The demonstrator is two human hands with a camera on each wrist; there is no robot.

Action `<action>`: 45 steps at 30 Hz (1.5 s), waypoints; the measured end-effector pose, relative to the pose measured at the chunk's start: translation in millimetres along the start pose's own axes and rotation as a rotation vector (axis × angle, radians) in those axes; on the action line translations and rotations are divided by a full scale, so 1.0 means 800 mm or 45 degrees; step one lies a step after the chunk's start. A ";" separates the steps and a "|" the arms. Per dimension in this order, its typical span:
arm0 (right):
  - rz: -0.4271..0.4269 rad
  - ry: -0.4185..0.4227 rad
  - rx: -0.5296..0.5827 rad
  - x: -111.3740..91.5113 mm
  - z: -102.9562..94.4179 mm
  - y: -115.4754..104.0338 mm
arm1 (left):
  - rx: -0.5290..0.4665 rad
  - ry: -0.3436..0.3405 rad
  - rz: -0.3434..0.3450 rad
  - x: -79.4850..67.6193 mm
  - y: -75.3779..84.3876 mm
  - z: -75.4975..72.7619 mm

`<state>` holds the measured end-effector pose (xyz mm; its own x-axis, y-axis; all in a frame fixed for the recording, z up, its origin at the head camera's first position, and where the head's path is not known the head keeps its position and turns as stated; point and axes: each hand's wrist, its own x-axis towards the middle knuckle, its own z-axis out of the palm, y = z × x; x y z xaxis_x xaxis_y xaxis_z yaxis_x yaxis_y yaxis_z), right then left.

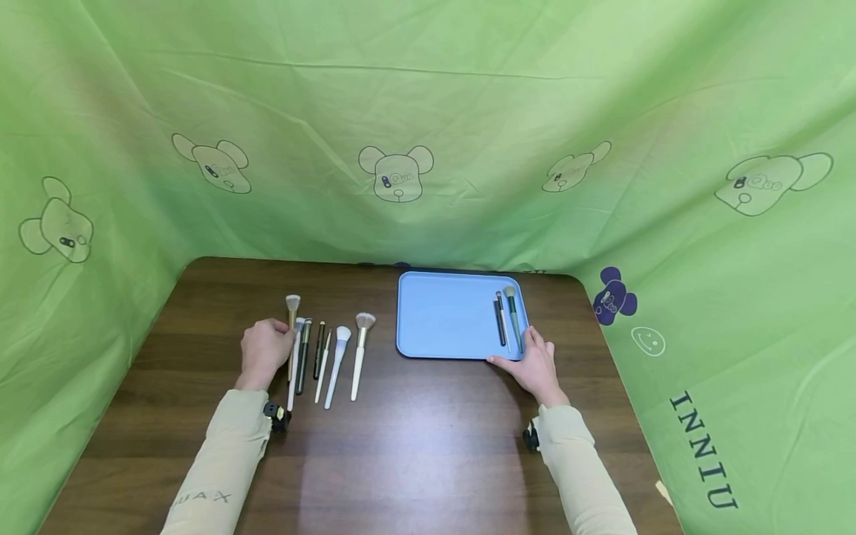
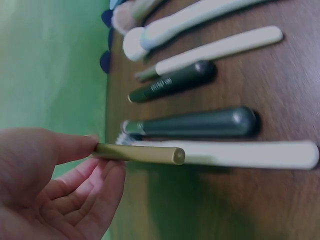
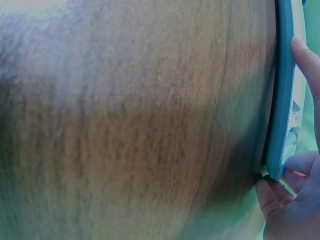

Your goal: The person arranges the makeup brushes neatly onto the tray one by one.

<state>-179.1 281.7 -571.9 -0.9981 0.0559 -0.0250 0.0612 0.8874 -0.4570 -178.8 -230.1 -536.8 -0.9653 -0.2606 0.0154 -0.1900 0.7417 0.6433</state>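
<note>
The head view looks forward and down from above the near side of the surface [image 1: 421, 461], far enough back to take in the whole blue tray [image 1: 444, 312] and the green cloth [image 1: 428, 89] behind. The left wrist view sits close, turned sideways, its left side facing the cloth; it shares the left grip [image 2: 75, 185] and row of brushes [image 2: 172, 82] with the head view. The right wrist view, also close and sideways, shares the right grip [image 3: 297, 200] and the tray's near edge.

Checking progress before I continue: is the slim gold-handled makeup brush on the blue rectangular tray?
No, the left hand holds the gold-handled brush over the brown wood-grain table, away from the tray.
</note>
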 end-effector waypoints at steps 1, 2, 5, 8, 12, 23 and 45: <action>-0.001 -0.001 -0.002 0.000 0.001 0.000 | -0.012 -0.007 0.001 0.000 0.003 0.000; -0.001 -0.003 -0.003 0.001 0.001 0.001 | -0.020 -0.013 0.002 0.000 0.006 0.001; 0.003 -0.012 0.001 0.001 0.001 0.001 | -0.049 -0.046 0.000 -0.001 0.018 0.004; 0.008 -0.015 0.007 0.000 0.001 0.000 | -0.068 -0.067 0.007 -0.002 0.032 0.009; 0.011 -0.013 0.009 0.000 -0.001 -0.001 | -0.086 -0.072 0.048 -0.004 0.048 0.020; 0.016 -0.020 0.007 0.002 0.003 0.004 | -0.124 -0.136 0.100 -0.006 0.078 0.051; 0.006 -0.007 0.013 0.000 0.000 0.002 | -0.251 -0.231 0.105 -0.012 0.129 0.090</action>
<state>-178.9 282.7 -572.6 -0.9978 0.0580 -0.0320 0.0662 0.8822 -0.4662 -202.1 -106.6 -525.4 -0.9957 -0.0761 -0.0519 -0.0879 0.6164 0.7825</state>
